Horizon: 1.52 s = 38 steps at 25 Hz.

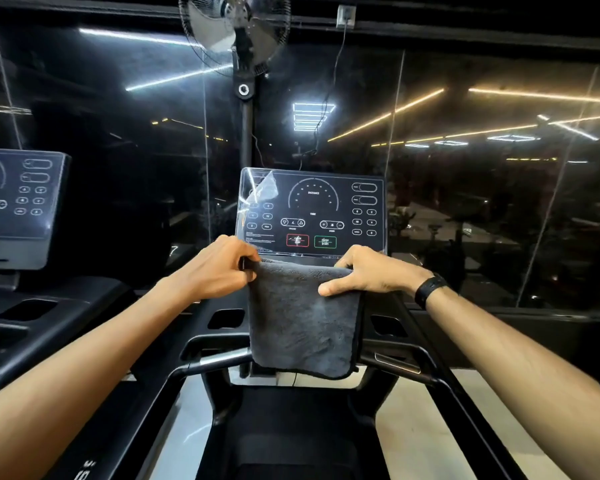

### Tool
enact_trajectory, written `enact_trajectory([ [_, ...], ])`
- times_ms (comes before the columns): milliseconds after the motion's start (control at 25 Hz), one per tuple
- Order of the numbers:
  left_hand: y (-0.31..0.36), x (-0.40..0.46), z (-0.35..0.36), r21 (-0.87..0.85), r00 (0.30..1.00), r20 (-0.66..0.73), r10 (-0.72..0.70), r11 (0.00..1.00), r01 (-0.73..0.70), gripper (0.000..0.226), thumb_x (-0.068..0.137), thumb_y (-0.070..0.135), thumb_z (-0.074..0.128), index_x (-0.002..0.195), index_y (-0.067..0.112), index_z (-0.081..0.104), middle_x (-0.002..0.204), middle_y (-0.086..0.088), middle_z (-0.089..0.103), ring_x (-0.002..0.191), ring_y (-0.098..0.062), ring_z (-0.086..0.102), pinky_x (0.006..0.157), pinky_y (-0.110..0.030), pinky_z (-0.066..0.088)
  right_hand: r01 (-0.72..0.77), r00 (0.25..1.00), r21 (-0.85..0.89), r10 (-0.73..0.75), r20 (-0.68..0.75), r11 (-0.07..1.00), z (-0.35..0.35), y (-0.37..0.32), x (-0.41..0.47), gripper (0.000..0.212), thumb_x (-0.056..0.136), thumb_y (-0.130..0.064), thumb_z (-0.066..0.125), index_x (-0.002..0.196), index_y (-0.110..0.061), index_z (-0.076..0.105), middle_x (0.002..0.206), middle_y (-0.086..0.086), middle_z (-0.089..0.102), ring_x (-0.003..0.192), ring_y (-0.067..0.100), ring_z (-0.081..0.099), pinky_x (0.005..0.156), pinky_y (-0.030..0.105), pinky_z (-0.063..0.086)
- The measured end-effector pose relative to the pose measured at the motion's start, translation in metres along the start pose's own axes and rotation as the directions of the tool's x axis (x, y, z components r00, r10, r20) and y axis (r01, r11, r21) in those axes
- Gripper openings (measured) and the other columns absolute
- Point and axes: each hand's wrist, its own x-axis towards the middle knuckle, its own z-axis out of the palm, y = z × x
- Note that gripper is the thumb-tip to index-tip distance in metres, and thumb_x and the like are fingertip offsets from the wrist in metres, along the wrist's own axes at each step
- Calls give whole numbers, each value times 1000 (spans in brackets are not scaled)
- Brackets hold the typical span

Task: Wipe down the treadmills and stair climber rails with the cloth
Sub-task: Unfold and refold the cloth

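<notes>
Cloth, dark grey, hangs in front of the treadmill just below its console, held up by its top corners: the left hand pinches the left corner and the right hand grips the right one, thumb across the front. Console print reads "DISTANCE" in the dial, "TIME" beneath it and "START" in a green box beside a red-framed button. A black band circles the right wrist.

**Pretty clearly a gym at night**

I'm parked on a treadmill, its console full of speed, incline and start/stop buttons. A second console sits to my left. Dark glass wall ahead mirrors rows of ceiling strip lights, and a fan is mounted above.
</notes>
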Motion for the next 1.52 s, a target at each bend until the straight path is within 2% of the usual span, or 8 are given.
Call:
enact_trajectory([
  [160,2,-10,-7,-18,999,39,1,1000,-1,14,65,19,59,69,12,71,59,1,63,57,-12,57,55,-39,50,-13,1000,8,13,-7,1000,0,-14,-6,59,74,-55,82,59,-7,51,64,7,38,60,18,35,56,31,28],
  [280,0,-19,-10,-55,999,14,-50,997,51,21,61,24,51,64,10,67,54,-1,60,48,-9,49,51,-37,45,-45,994,81,36,100,996,3,-25,-12,50,75,-52,83,51,-18,57,54,-4,45,54,11,45,51,23,36],
  [520,-3,-35,-13,-39,998,46,-50,998,51,22,62,29,52,70,17,68,58,4,59,55,-12,54,56,-34,48,-51,999,-4,51,12,999,8,-41,-23,68,73,-51,85,52,-17,30,58,2,23,50,12,23,45,20,20],
  [760,-7,-46,-2,6,998,53,-46,999,46,28,63,36,51,78,22,70,61,9,60,62,-12,55,62,-32,48,-91,996,-23,90,-25,996,19,-46,-36,63,72,-48,86,56,-11,38,63,7,26,61,19,23,58,31,18],
  [1000,-15,-59,9,123,993,79,-82,990,72,31,76,61,70,83,32,60,71,11,58,68,-10,51,63,-32,39,-99,994,-47,101,33,994,21,-46,-39,62,74,-49,85,64,3,52,60,3,38,57,13,31,53,29,24],
  [1240,-16,-93,2,-12,959,178,-221,974,227,34,68,49,87,63,31,58,61,9,62,59,-7,58,59,-30,48,65,991,-105,-52,122,992,34,-49,-23,54,75,-46,85,68,0,58,58,0,41,56,12,32,52,29,26],
  [1360,-7,-128,-7,-63,935,115,-334,937,343,35,68,38,90,59,29,58,61,2,64,58,-14,61,58,-35,53,221,968,-90,-207,145,971,45,-57,-6,56,74,-46,85,64,-4,50,58,-1,36,55,10,26,51,27,22],
  [1520,9,-215,-23,138,854,62,-517,852,506,35,72,48,83,65,33,52,71,11,62,68,-7,58,63,-31,49,437,887,-4,-431,165,899,104,-88,19,56,72,-45,87,59,-19,39,58,-5,38,56,10,29,53,29,22],
])
